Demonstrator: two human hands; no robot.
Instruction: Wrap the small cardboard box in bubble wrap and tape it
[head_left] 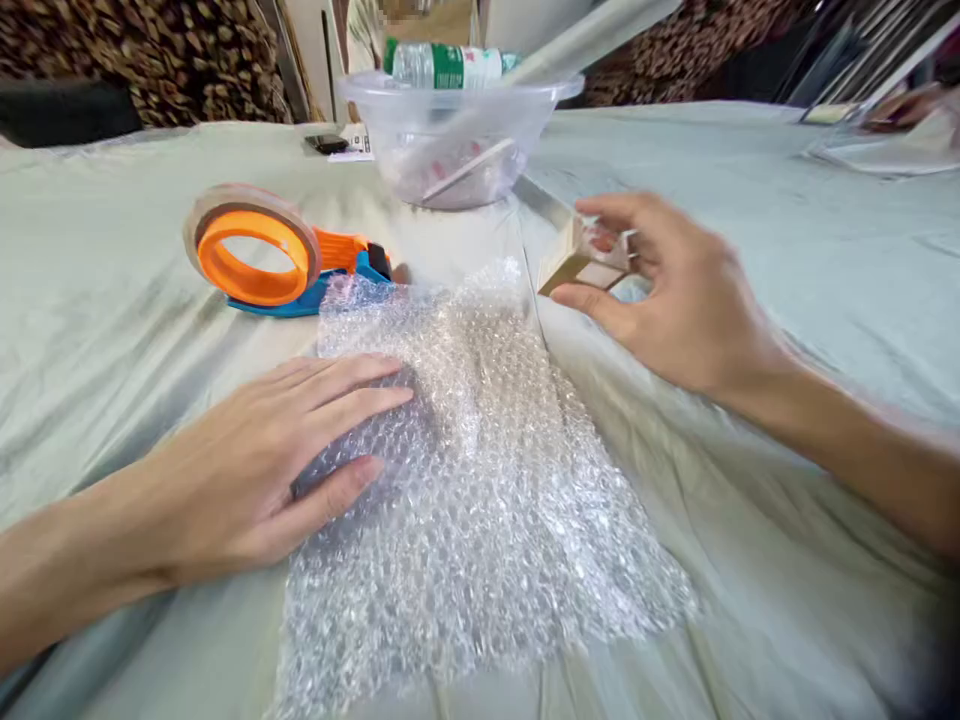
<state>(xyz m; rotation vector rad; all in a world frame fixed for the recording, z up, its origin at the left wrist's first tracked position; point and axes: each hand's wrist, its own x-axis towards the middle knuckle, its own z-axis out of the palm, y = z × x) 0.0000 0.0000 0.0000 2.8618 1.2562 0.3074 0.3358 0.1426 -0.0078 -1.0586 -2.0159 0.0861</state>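
A sheet of clear bubble wrap [487, 500] lies spread on the cloth-covered table in front of me. My left hand [300, 450] rests on its left side, palm down with fingers stretched out. Off the sheet's far right corner, my right hand [675, 290] grips a small pale box [574, 265] between thumb and fingers. The box is tilted, with a clear side and something reddish showing in it. Just past the left hand sits an orange and blue tape dispenser [259, 260] with a roll of tape, touching the far left corner of the wrap.
At the back stands a clear plastic basin [457, 110], with a green-labelled bottle [450, 66] and a long pale roll [592, 40] across its top. A small black object [326, 144] lies left of it. The table cloth [750, 200] is wrinkled.
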